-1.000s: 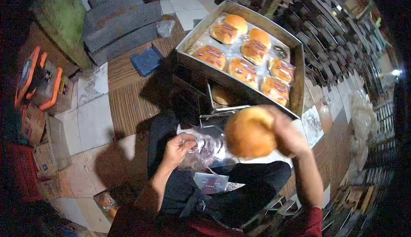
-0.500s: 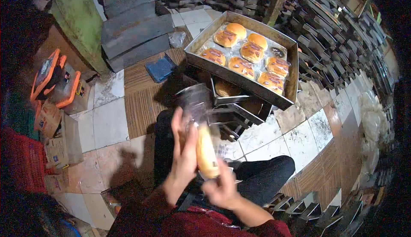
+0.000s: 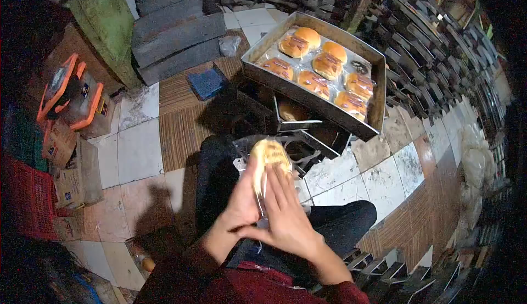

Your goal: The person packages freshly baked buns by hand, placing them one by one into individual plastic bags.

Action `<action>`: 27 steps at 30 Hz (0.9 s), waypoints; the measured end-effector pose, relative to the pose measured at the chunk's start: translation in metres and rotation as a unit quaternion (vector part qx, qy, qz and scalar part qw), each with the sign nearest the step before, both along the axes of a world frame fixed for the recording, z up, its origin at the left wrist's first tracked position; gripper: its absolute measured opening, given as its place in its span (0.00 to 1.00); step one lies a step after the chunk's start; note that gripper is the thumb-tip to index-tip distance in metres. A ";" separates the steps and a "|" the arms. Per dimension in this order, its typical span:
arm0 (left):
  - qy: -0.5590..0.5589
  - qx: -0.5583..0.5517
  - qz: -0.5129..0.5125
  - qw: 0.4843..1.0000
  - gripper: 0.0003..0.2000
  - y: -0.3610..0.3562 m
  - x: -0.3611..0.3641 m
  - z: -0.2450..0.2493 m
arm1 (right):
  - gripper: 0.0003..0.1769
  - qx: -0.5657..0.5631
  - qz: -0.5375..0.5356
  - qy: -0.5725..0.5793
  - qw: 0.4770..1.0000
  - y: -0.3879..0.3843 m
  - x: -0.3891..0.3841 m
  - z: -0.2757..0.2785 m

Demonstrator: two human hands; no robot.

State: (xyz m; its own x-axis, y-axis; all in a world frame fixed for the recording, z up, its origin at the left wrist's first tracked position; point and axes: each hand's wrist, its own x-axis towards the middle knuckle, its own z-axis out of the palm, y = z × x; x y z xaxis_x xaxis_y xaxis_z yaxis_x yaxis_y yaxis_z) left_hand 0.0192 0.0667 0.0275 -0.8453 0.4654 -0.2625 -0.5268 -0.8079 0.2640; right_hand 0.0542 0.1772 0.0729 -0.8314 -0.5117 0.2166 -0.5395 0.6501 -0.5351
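bun [image 3: 268, 153], golden-yellow in clear plastic [image 3: 248, 142], between left hand [image 3: 241, 201] and right hand [image 3: 285, 219], right fingers [image 3: 282, 190] nearly together, left ones unclear

- Tubs with orange rims [image 3: 94, 106] stood at left, beside a brown cardboard box [image 3: 59, 143].
- Red crate [image 3: 26, 194] sat at far left, mesh sides, partly in dark.
- Flat blue item [image 3: 207, 82] lay on patchwork floor [image 3: 137, 155], white tile and brown striped pieces.
- Grey boxy stack [image 3: 178, 37] stood top left, right of green panel [image 3: 104, 29].
- Crumpled clear plastic [image 3: 229, 45] lay near the stack's edge.
- Dark metal-looking pieces [image 3: 428, 57] were piled along the right, contents unclear.
- Pale plastic heap [image 3: 476, 161] was at far right.
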 end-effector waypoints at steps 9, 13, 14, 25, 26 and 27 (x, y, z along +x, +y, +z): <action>-0.078 -0.038 0.082 0.993 0.36 -0.005 -0.030 -0.048 | 0.14 0.056 0.033 0.221 0.973 -0.020 0.015 -0.029; -0.014 -0.020 0.158 0.987 0.36 -0.025 -0.042 -0.005 | 0.13 -0.171 0.135 0.298 0.930 -0.007 0.050 -0.003; 0.027 -0.013 0.175 0.984 0.36 -0.028 -0.040 0.010 | 0.09 -0.113 -0.013 0.218 0.969 -0.003 0.031 0.013; 0.087 -0.053 0.237 0.966 0.34 -0.030 -0.030 0.040 | 0.12 -0.110 0.040 0.076 0.990 0.013 -0.004 -0.027; 0.086 -0.056 0.237 0.966 0.34 -0.029 -0.029 0.042 | 0.10 -0.070 0.029 0.093 0.993 0.011 -0.003 -0.023; 0.086 -0.059 0.238 0.966 0.33 -0.028 -0.028 0.043 | 0.10 -0.070 0.028 0.094 0.993 0.010 -0.002 -0.020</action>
